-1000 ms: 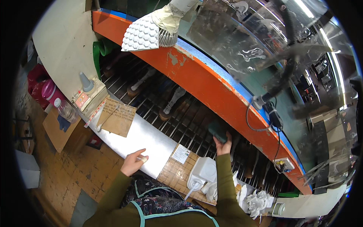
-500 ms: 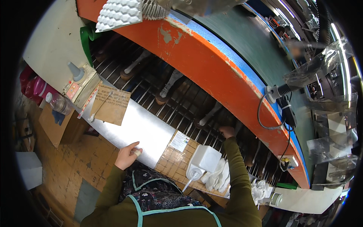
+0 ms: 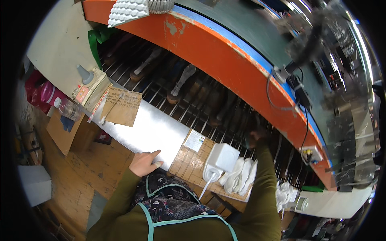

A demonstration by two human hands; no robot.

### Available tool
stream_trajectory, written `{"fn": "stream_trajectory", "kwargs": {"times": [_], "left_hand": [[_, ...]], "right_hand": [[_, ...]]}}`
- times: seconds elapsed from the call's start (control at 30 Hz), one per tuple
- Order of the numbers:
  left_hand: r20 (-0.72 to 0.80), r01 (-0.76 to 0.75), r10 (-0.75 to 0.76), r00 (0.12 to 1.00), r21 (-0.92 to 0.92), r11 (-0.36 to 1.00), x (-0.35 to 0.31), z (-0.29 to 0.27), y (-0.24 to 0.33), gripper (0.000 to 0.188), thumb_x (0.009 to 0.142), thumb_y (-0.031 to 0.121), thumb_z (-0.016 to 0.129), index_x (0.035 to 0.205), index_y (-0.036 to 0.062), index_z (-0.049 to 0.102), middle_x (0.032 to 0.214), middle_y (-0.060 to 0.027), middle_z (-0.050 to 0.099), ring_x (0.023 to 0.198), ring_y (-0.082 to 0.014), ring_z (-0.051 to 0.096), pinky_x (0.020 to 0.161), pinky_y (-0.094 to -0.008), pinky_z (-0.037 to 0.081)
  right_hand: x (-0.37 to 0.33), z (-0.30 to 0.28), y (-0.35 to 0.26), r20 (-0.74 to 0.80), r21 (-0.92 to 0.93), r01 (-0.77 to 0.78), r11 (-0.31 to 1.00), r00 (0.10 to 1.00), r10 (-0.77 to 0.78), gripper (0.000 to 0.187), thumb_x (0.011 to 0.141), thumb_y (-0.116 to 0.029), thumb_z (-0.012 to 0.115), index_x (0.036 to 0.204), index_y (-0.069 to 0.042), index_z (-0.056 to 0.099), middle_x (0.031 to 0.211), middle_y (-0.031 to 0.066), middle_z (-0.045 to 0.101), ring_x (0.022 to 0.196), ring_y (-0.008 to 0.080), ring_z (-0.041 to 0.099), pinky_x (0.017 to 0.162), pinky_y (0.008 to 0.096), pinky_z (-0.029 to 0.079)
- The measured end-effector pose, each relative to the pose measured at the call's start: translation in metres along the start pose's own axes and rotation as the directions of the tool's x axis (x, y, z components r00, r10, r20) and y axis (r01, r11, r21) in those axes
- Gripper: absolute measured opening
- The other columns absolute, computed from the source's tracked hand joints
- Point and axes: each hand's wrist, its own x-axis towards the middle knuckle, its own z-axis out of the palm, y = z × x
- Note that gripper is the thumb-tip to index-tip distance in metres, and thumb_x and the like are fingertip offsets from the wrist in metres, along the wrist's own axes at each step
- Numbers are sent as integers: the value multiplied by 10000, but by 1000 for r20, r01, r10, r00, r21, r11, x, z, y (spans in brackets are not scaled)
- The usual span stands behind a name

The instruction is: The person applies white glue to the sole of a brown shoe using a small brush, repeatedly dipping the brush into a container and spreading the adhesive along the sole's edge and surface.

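Note:
My left hand (image 3: 145,163) rests at the near edge of a shiny metal plate (image 3: 157,127). Its index finger is stretched out, the thumb is apart, and nothing is in it. My right arm reaches over the bench into the dark space beneath an orange beam (image 3: 225,50). There, my right hand (image 3: 255,138) is smeared and dim above a row of metal rods (image 3: 161,103); whether it holds anything is hidden. Long dark pieces with brown rounded ends and a greyish strip, perhaps shoe parts, lie on the rods, one piece (image 3: 183,84) left of that hand.
Between my arms a white plastic bottle with a spout (image 3: 223,157) lies on a brown taped board (image 3: 187,160), beside white gloves (image 3: 240,175). A brown paper piece (image 3: 122,107) covers the plate's left end. A black cable (image 3: 306,132) hangs at the right.
My right hand has moved right and its fingers have become blurred. My left hand has shifted a little right on the plate, its index finger now pointing out. The whole view has shifted slightly.

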Motion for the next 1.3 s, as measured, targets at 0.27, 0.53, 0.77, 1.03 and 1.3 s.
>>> {"fn": "stream_trajectory", "kwargs": {"times": [0.27, 0.53, 0.77, 1.03, 1.3], "left_hand": [[166, -220, 288, 943, -337, 915, 32, 7, 64, 571, 911, 424, 568, 1356, 77, 481, 999, -179, 672, 943, -302, 654, 811, -397, 491], [415, 581, 653, 633, -812, -47, 25, 78, 105, 883, 784, 404, 759, 1466, 90, 294, 1427, -87, 424, 1329, -260, 393, 1059, -516, 360], [260, 488, 572, 778, -824, -289, -38, 133, 30, 862, 635, 276, 870, 1377, 117, 462, 1418, -78, 466, 1349, -294, 363, 1134, -534, 239], [-460, -419, 251, 852, -885, -201, -61, 44, 101, 1297, 462, 495, 905, 1501, 209, 184, 1571, -65, 126, 1414, -336, 202, 1153, -583, 197], [-562, -233, 542, 625, -797, -557, -40, -10, 48, 1223, 493, 458, 904, 1482, 144, 258, 1526, -156, 242, 1404, -395, 194, 1046, -697, 278]], "right_hand": [[-151, -111, -144, 326, 808, -348, 476, 936, 133, 323, 763, -182, 720, 1006, -55, 548, 921, 74, 629, 819, 158, 620, 751, 291, 491], [-338, -108, -214, 219, 774, 18, 633, 930, -294, 422, 706, -204, 791, 795, -126, 385, 777, -41, 389, 759, 74, 421, 674, 241, 372], [-381, -9, -204, -101, 953, 140, 269, 983, -154, 344, 896, -272, 646, 1098, -2, 576, 1161, 77, 600, 1091, 181, 531, 906, 321, 413], [-374, 127, -163, -259, 216, 55, 975, 966, 3, 350, 780, -352, 733, 856, -69, 542, 799, 154, 635, 713, 361, 614, 633, 455, 476], [-361, 112, -157, -231, -2, -149, 989, 962, 144, 272, 768, -84, 632, 1030, -122, 570, 839, 140, 616, 769, 355, 623, 691, 476, 446]]}}
